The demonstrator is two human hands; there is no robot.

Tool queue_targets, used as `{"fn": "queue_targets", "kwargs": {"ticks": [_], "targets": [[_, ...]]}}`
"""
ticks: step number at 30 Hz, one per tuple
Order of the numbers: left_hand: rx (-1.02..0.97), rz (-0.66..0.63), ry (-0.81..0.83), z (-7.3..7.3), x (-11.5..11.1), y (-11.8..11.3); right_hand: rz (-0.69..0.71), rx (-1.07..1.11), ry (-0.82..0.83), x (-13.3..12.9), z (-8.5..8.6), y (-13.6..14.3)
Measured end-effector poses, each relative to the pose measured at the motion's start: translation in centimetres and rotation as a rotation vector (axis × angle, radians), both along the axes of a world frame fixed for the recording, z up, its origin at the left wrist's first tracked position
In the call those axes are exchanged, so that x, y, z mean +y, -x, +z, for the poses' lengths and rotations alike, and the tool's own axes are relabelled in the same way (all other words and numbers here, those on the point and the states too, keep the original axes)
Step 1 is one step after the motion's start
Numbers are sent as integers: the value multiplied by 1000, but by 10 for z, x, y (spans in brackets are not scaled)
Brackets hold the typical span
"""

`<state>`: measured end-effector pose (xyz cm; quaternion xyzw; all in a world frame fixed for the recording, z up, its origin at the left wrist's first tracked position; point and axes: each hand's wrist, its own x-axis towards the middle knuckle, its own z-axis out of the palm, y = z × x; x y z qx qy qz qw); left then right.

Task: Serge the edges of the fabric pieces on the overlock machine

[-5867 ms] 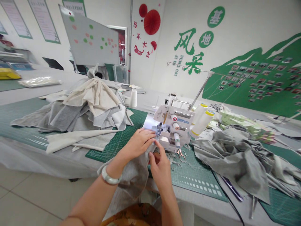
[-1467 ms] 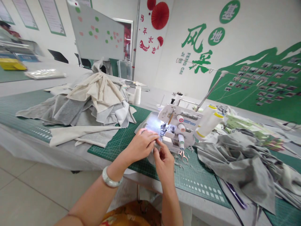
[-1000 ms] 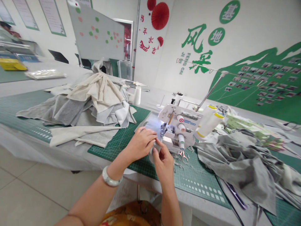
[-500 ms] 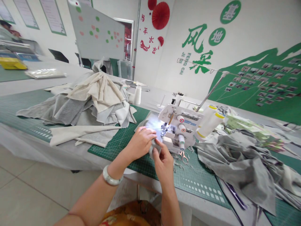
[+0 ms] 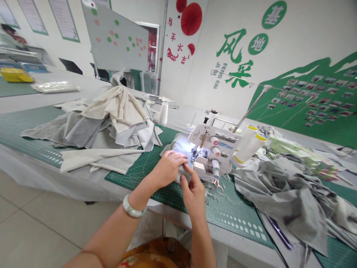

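Lying under left fingers, grey cloth meets right fingers.

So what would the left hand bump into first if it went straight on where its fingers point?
Probably the sewing machine, around its lit needle area, though depth is hard to judge.

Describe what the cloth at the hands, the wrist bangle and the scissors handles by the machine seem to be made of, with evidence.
Cloth: matt textile, seen in its soft bend and lack of shine; fibre unclear.
Bangle: possibly polished stone or glass, being pale, smooth and glossy.
Scissors handles: probably metal, judging by their coppery sheen.
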<state>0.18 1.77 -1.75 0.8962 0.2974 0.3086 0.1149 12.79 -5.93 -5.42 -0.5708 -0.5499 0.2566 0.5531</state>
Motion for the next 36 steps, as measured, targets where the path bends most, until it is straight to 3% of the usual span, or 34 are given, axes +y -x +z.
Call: {"fn": "queue_targets", "kwargs": {"ticks": [8, 12, 23, 36], "targets": [[-41, 14, -7, 3, 2, -2, 38, -1, 31, 1, -4, -1], [-116, -69, 9, 6, -5, -3, 57, -6, 66, 1, -7, -1], [-48, -62, 55, 7, -4, -4, 19, -247, 113, -6, 2, 4], [-64, -51, 20, 5, 0, 0, 11, -357, 176, -9, 5, 8]]}}
